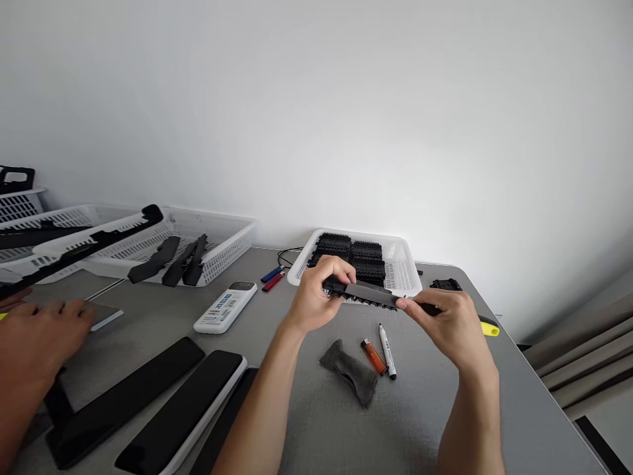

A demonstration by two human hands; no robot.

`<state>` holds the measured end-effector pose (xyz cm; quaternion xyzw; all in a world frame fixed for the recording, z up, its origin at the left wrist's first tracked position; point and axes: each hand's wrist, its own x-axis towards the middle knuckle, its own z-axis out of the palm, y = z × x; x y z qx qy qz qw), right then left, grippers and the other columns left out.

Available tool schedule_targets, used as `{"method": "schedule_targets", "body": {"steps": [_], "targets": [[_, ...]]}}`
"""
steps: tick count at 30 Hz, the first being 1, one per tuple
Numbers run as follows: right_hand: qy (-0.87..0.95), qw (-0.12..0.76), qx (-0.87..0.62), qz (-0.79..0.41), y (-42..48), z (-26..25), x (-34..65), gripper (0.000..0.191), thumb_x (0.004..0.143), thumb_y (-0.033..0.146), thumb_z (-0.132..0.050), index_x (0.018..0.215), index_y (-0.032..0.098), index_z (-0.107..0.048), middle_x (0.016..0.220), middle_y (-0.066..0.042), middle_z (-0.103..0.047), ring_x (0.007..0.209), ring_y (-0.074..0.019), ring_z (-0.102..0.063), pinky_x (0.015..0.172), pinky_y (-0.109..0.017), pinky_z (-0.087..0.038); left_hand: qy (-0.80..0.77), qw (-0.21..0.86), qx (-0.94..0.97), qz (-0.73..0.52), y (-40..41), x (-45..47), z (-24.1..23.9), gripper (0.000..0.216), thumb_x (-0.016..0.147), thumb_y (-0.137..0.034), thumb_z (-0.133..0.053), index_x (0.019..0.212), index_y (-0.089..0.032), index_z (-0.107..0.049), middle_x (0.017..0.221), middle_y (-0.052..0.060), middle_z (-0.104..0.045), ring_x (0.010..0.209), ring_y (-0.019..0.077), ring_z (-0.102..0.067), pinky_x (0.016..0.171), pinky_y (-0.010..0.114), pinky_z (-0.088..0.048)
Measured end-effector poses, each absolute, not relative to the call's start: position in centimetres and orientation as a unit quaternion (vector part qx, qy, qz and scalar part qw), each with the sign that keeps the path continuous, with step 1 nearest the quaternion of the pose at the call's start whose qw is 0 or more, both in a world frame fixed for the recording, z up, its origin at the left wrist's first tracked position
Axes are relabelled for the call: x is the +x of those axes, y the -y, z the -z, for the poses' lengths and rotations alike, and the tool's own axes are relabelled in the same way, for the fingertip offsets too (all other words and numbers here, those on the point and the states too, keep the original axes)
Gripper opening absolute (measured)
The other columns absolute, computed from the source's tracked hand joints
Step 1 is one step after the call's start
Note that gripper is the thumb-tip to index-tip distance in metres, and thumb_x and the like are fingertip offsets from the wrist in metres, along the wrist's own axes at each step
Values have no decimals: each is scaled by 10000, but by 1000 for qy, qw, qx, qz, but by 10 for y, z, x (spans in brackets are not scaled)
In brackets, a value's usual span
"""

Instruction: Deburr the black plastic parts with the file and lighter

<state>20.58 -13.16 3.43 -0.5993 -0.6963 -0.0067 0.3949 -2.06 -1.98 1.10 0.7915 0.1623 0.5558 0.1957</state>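
My left hand (316, 297) is closed around one end of a narrow black plastic part (368, 293) with a toothed lower edge, held above the table. My right hand (450, 320) is closed too, its thumb and fingertip at the part's other end. Through the right hand runs a black-and-yellow handled tool (489, 326); its working end is hidden or cannot be told from the part. Behind the hands stands a white basket (405, 260) holding several black toothed pieces (366, 251). Below them lie a grey cloth (351, 373), an orange lighter (374, 356) and a white marker (388, 349).
Left are a white labelled device (226, 307), blue (271, 274) and red lighters (273, 282), and long black panels (182, 409). A larger basket (237, 234) holds black parts. Another person's hand (44, 336) works there. A black piece (446, 284) lies near the table's right edge.
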Motion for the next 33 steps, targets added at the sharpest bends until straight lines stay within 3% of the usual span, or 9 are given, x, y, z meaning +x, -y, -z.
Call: {"method": "schedule_targets", "body": {"steps": [21,28,33], "targets": [[683,419,-598,1,136,-37,205,521,905,635,-589,633,194,-643,531,3,-497,514,-112,-336,520,-285,-262,-173,225,788,-546,23,-21,-15,220,756,-62,-608,774,-240,-480,822,45,-671,825,223,-622,737,372,-487],[692,406,-596,5,130,-35,201,566,911,664,-550,603,193,-608,517,16,-438,514,-109,-290,524,-287,-237,-159,219,777,-568,21,-22,-14,260,729,-14,-586,779,-239,-465,820,29,-659,804,202,-618,733,351,-478],[661,449,-600,-41,133,-37,214,540,901,632,-585,590,190,-570,521,22,-410,501,-102,-292,492,-283,-218,-166,245,760,-578,19,-22,-14,251,735,-16,-571,794,-237,-469,816,24,-652,777,183,-614,718,331,-483]]}}
